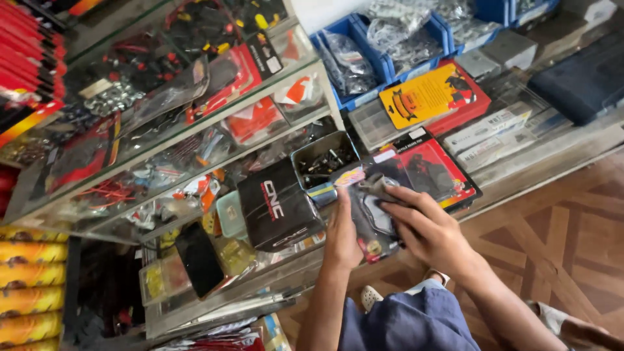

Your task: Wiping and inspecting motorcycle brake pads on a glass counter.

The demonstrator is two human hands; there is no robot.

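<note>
Our left hand [343, 233] and right hand [426, 227] are both clamped on 1 clear plastic packet [372, 221], held over the glass shelf [195, 133]. We judge it could slip from our fingers onto the black box [278, 205] just left of the left hand.

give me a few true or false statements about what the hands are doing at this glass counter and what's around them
1. Both hands hold a clear plastic packet. True: the left hand and right hand grip the clear plastic packet.
2. A black box lies left of the hands. True.
3. The bins at the top are green. False: the blue bins hold bagged parts.
4. The open metal tin is empty. False: small dark parts lie in it.
5. The floor is grey carpet. False: the wooden floor is patterned brown.
</note>
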